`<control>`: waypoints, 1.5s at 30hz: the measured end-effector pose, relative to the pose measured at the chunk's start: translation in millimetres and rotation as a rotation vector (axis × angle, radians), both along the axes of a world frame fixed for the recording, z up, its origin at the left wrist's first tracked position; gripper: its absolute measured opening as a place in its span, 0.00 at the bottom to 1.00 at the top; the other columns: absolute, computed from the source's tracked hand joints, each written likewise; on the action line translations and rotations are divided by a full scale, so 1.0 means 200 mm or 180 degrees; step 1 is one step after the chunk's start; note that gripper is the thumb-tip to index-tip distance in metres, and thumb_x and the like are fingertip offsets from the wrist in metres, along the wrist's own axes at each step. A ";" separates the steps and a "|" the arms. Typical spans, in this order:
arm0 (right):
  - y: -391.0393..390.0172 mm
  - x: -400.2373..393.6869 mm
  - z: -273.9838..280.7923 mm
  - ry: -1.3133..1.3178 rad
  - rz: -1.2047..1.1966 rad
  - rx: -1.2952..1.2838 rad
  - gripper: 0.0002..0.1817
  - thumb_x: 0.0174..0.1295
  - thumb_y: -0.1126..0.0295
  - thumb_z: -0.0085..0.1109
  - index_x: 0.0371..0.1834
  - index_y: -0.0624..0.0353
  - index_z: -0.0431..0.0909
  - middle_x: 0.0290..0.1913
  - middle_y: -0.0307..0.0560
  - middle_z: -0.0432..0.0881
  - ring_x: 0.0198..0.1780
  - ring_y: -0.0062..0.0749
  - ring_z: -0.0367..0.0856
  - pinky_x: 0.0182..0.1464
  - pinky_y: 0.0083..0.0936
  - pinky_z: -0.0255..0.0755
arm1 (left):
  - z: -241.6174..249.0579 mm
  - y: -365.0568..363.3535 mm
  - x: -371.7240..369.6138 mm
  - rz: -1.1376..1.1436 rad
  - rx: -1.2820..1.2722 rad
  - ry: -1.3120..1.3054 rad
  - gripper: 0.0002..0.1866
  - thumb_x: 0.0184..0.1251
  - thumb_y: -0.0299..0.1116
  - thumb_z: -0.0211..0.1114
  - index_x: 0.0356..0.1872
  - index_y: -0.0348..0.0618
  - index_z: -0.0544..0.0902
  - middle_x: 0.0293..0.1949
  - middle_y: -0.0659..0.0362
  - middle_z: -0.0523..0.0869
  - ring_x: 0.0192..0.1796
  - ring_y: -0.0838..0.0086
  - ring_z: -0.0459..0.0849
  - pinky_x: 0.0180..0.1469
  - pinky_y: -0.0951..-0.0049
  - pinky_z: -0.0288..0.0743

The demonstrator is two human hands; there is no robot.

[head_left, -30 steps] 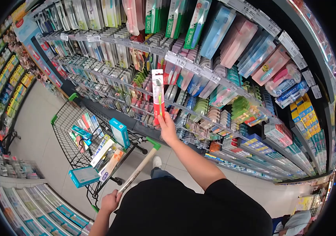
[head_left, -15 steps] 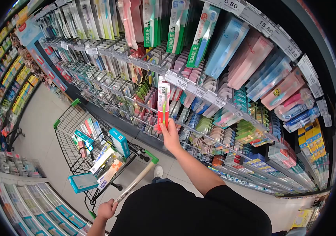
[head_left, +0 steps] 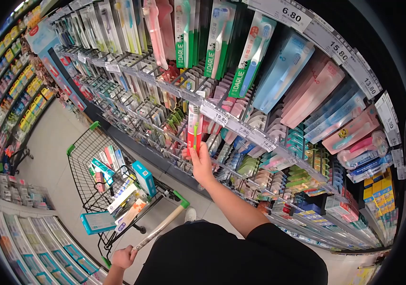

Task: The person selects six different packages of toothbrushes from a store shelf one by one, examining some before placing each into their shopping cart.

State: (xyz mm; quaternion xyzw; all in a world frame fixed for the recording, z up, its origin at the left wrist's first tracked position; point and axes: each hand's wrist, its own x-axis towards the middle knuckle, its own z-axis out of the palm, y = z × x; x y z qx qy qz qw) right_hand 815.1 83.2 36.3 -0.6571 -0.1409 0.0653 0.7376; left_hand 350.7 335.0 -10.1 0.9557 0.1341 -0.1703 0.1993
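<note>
In my right hand [head_left: 201, 164] is a packaged toothbrush [head_left: 194, 128] with a red lower card and a green handle. My fingers close around its lower end, and the pack stands upright in front of the rack. Its top is right by a price tag [head_left: 219, 114] on the hook rail. My left hand [head_left: 124, 256] is wrapped around the end of the pale handle [head_left: 160, 228] of a shopping cart [head_left: 89, 180]. Boxes and packs lie inside the cart, among them a teal box [head_left: 144, 178] and a white carton [head_left: 123, 197].
Hanging toothbrush packs, including green-and-white Darlie ones [head_left: 250, 57], fill the rack ahead. Price labels [head_left: 336, 50] line the upper right edge. A shelf of boxed goods [head_left: 37, 247] stands at the lower left, and another stocked shelf [head_left: 13, 95] curves along the far left. Tiled floor [head_left: 56, 152] surrounds the cart.
The toothbrush pack in my right hand has tilted slightly back and sits a little lower against the rack. The view has shifted slightly upward. My left hand stays on the cart handle.
</note>
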 end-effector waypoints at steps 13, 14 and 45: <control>0.06 -0.04 0.05 -0.0242 -0.0101 0.0142 0.10 0.86 0.67 0.50 0.59 0.62 0.70 0.46 0.49 0.89 0.46 0.31 0.91 0.49 0.29 0.83 | -0.07 0.00 -0.03 -0.0062 0.0146 -0.0078 0.18 0.78 0.52 0.62 0.38 0.48 0.81 0.21 0.48 0.86 0.27 0.43 0.87 0.30 0.45 0.81; 0.06 -0.03 0.05 -0.0234 -0.0105 0.0147 0.10 0.86 0.67 0.50 0.59 0.62 0.70 0.46 0.49 0.89 0.46 0.31 0.91 0.49 0.29 0.83 | -0.07 0.01 -0.03 -0.0061 0.0147 -0.0073 0.18 0.78 0.52 0.62 0.38 0.48 0.81 0.21 0.48 0.86 0.27 0.43 0.87 0.30 0.46 0.81; 0.15 0.26 -0.14 0.0019 -0.0859 -0.0945 0.20 0.82 0.52 0.58 0.51 0.62 0.80 0.32 0.54 0.90 0.33 0.48 0.93 0.37 0.42 0.82 | -0.02 0.00 0.07 -0.0012 0.0099 0.0086 0.16 0.79 0.49 0.61 0.42 0.47 0.81 0.24 0.47 0.87 0.29 0.43 0.88 0.33 0.45 0.81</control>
